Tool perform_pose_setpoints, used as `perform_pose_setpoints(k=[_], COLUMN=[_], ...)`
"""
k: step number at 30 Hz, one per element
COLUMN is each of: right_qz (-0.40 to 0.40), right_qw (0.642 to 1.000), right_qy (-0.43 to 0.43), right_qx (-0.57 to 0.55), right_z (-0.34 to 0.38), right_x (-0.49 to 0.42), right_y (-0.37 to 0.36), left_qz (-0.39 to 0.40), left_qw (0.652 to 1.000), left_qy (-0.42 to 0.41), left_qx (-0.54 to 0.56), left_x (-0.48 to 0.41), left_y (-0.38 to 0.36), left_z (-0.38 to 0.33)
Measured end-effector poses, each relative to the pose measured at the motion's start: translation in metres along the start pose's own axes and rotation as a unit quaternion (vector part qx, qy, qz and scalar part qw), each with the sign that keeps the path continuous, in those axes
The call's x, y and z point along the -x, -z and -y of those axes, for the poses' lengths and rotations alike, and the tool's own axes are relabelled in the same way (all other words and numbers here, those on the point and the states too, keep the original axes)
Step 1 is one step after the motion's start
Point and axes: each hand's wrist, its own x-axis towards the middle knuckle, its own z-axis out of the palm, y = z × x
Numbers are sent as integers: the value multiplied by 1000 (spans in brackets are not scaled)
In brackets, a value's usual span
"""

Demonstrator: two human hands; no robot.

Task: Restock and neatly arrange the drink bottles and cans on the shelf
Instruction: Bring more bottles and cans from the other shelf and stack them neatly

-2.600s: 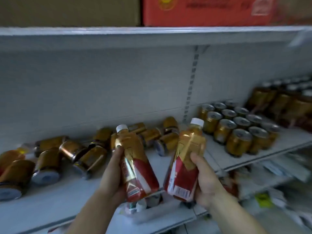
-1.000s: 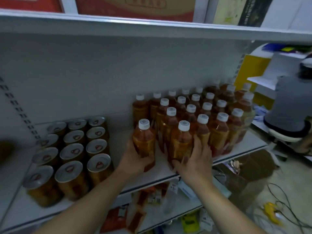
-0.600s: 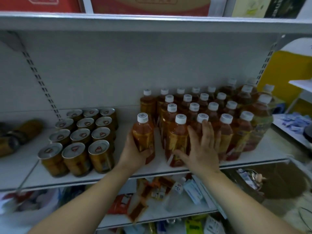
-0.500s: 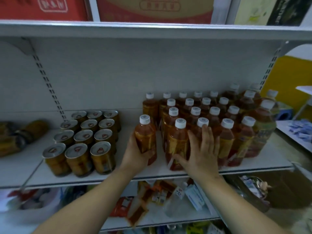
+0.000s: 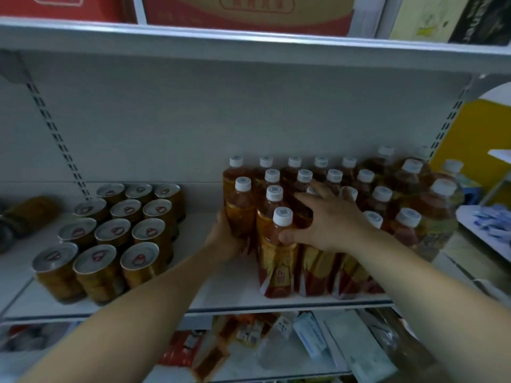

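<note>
Head view
Left hand [image 5: 224, 236]: wrapped around the lower body of a tea bottle [image 5: 241, 209] that stands upright on the white shelf [image 5: 221, 286], at the left edge of the bottle block.
Right hand [image 5: 329, 221]: fingers spread over the shoulders and necks of the front bottles, thumb pressed on the front-corner bottle [image 5: 278, 252] just below its white cap; a loose grasp, not closed round any single bottle.
Between the grips: the held bottle stands just left of the front-corner bottle and slightly further back, close enough that a gap cannot be told.
Bottle block [image 5: 331, 189]: upright white-capped tea bottles in tight rows reaching from under the right hand back to the rear wall; larger bottles [image 5: 437, 214] stand beyond it to the right, near the shelf's right end.
Open room left of the left hand: a bare lane of shelf runs front to back between the held bottle and the cans [image 5: 116, 233].
Cans: upright, pull-tab tops up, in three columns and four rows, well apart from the left hand; the front row stands close to the shelf's front edge.
Front edge: the front-corner bottle's base stands just behind the shelf lip, with bare shelf under the left forearm.
Far left: tipped-over cans [image 5: 33, 214], blurred, lie on the neighbouring shelf section.
Overhead: the upper shelf [image 5: 249, 42] carries cardboard cartons [image 5: 249, 12]; clear space lies between the bottle caps and its underside.
Below the grips: a lower shelf [image 5: 290, 352] holds loose small packets, too blurred to name.
</note>
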Motion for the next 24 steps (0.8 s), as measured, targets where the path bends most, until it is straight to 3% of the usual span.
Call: perform_pose_setpoints(k=[8, 11, 17, 21, 24], right_qz=[-9, 0, 23, 64, 36], right_qw=[1000, 1000, 1000, 998, 999], right_qy=[24, 18, 13, -3, 29], right_qx=[17, 16, 11, 8, -1], right_z=[-3, -3, 0, 17, 55], right_x=[-2, -3, -2, -3, -11], right_y=[-2, -1, 6, 23, 38], left_qz=[-52, -58, 3, 4, 12], left_qw=[998, 995, 992, 973, 962], left_qy=[-7, -27, 42, -1, -24], left_qx=[28, -79, -117, -229, -273], left_x=[-14, -11, 18, 60, 93], left_y=[-1, 2, 34, 83, 125], left_z=[0, -5, -26, -34, -42])
